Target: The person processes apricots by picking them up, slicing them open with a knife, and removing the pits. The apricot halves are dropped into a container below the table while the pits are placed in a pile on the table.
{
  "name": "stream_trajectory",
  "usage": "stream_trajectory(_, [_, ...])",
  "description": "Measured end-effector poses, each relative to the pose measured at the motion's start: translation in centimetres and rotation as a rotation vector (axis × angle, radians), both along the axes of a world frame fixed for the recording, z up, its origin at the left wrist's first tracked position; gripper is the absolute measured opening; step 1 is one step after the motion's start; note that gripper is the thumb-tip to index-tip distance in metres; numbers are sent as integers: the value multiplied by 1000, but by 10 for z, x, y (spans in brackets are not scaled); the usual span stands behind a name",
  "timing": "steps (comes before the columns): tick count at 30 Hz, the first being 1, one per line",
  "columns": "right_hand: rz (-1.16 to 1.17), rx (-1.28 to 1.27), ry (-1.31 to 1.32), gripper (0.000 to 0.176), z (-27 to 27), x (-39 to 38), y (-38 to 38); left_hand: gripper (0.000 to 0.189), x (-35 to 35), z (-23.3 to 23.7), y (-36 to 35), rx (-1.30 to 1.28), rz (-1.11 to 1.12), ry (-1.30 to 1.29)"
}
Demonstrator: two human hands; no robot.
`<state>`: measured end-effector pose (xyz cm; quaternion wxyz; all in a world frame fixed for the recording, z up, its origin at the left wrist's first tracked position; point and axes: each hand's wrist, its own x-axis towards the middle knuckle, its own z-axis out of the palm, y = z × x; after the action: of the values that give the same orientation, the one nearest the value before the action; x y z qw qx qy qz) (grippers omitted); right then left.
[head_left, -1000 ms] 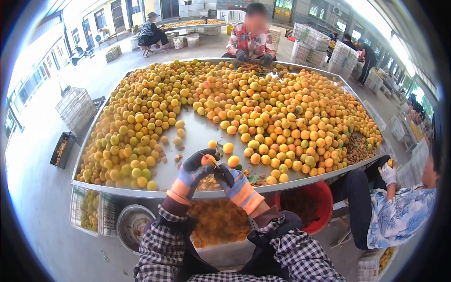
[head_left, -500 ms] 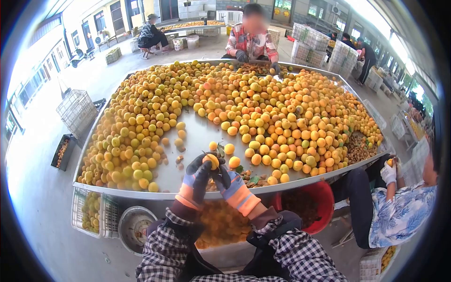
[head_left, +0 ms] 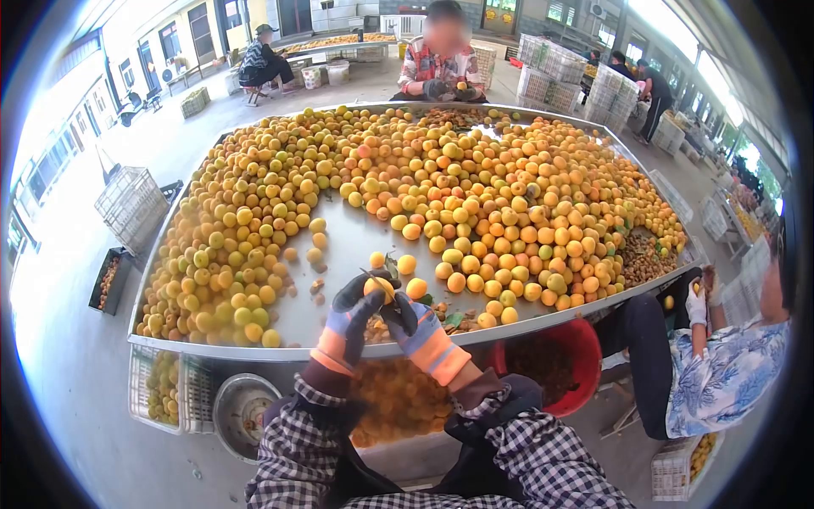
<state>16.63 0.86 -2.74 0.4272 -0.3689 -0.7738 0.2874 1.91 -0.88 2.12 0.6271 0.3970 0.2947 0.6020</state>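
Observation:
My left hand (head_left: pixel 352 307), in a black-palmed work glove, is closed on an apricot (head_left: pixel 379 288) above the near edge of the metal sorting table (head_left: pixel 348 242). My right hand (head_left: pixel 410 324), gloved likewise, meets it from the right, its fingers bent against the fruit's lower side. The exact contact of those fingertips is partly hidden. Just beyond the hands lie a few loose apricots (head_left: pixel 406 265) and a green leaf (head_left: pixel 454 319). A wide heap of apricots (head_left: pixel 500 204) spreads over the table.
Below the table edge stand a red tub (head_left: pixel 585 365), a metal basin (head_left: pixel 246 407), a white crate (head_left: pixel 197 394) and a container of orange scraps (head_left: pixel 403 407). One person (head_left: pixel 441 64) sits opposite; another (head_left: pixel 716 373) sits close on my right.
My hands keep the apricot in nearly the same place. The person opposite has lifted their hands, with an apricot in them. At right, an apricot has left the other person's glove.

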Motion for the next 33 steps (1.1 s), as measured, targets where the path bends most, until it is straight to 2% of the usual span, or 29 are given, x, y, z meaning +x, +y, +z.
stream_trajectory(2, [58, -70, -57, 27, 10, 4, -1, 40, -14, 2, 4, 72, -38, 201])
stream_trajectory(5, [84, -24, -13, 27, 16, 2, -2, 44, -19, -2, 5, 87, -17, 235])
stream_trajectory(7, [58, -2, 10, 28, 11, 0, -2, 38, -10, -1, 2, 154, 13, 338])
stream_trajectory(9, [29, 21, 40, 28, 2, -6, -1, 41, 14, 0, -6, -7, 92, -35])
stream_trajectory(10, [-23, 37, 28, 28, -5, -11, -1, 45, 21, -9, -6, -127, 43, -222])
stream_trajectory(11, [-76, 55, 13, 29, -11, -12, 0, 45, 20, -9, -4, -125, 36, -220])
stream_trajectory(14, [-63, 18, -2, 29, -5, -5, 0, 42, 20, 14, -9, -85, -36, -57])
stream_trajectory(15, [-46, -17, 21, 29, 1, -2, -2, 42, 15, 6, -4, -87, -32, -61])
stream_trajectory(17, [-39, -40, -21, 29, 7, 2, -1, 38, -6, -14, 9, 55, 28, 303])
stream_trajectory(19, [-41, -64, -59, 29, 6, 3, -3, 38, -10, -12, 10, 2, 4, 280])
stream_trajectory(21, [-9, -50, -27, 28, 5, -1, -3, 38, -9, -11, 13, 127, 137, 335])
stream_trajectory(23, [-8, -47, -29, 27, 7, -2, -1, 39, -7, -13, 10, 100, 158, 363])
stream_trajectory(25, [-9, -53, -26, 27, 5, -6, -3, 37, 10, 3, 0, -1, 128, 185])
stream_trajectory(26, [-32, -64, 9, 26, 4, -8, -5, 37, 14, 7, -4, -39, -66, 65])
stream_trajectory(27, [-56, -74, 40, 25, 2, -9, -5, 37, 22, 1, -4, -146, -55, -79])
stream_trajectory(29, [-55, -141, -21, 27, -3, -8, -2, 39, 26, -3, -2, -269, -5, -125])
stream_trajectory(32, [-74, -118, -59, 25, -1, -9, -3, 42, 24, 2, -4, -167, 2, 0])
stream_trajectory(33, [-95, -152, -168, 28, 8, -6, -6, 42, 20, -2, -3, -170, 3, 2])
